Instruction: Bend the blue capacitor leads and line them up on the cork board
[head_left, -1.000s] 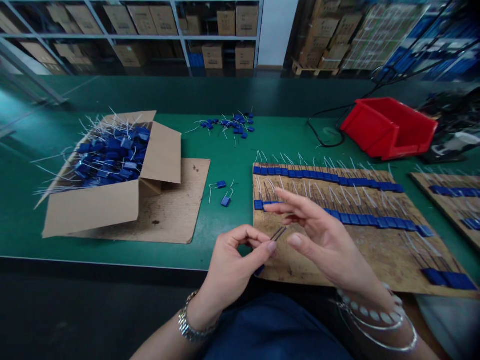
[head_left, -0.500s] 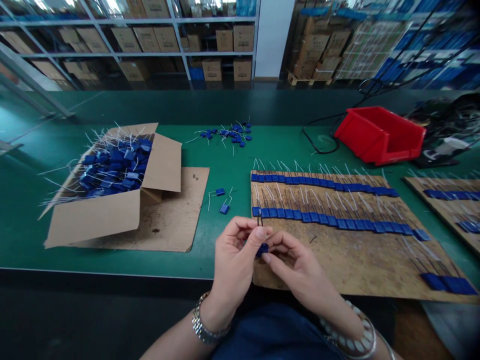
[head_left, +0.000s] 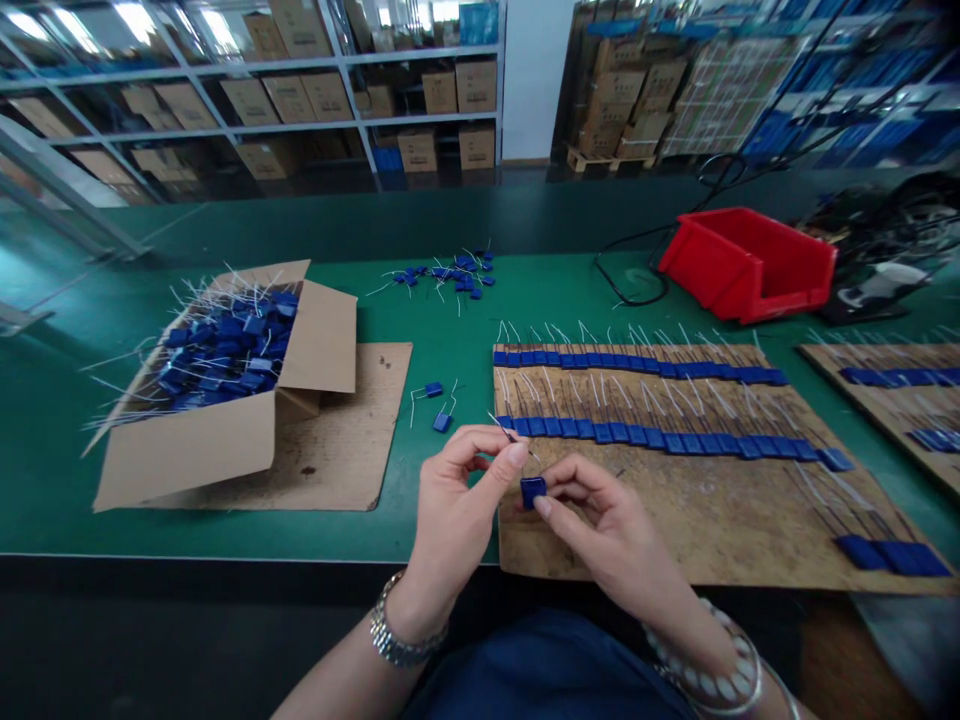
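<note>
Between finger and thumb, my right hand [head_left: 600, 520] grips a blue box-shaped capacitor [head_left: 533, 491] by its right side. My left hand [head_left: 465, 490] pinches close above it, closed on a thin wire lead with a dark sleeve [head_left: 510, 434]; a silvery tip sticks out up and left. A bare bit of wire shows between the capacitor and the left fingertips. Both hands are over the left front of a worn brown board [head_left: 637, 520]. Behind them, a row of blue capacitors [head_left: 622, 433] lies on that board, leads pointing away, many dark-sleeved.
At left, an open cardboard box [head_left: 187, 450] full of capacitors stands on flat cardboard [head_left: 375, 440]. Two loose capacitors [head_left: 442, 421] lie beside it, with a small pile [head_left: 461, 272] farther back. A red bin [head_left: 750, 265] stands back right, near a second board [head_left: 832, 375].
The capacitor in my right hand has come more into view, clear of the left fingers. The dark-sleeved lead at my left fingertips now leans left instead of standing upright. The camera view has shifted slightly.
</note>
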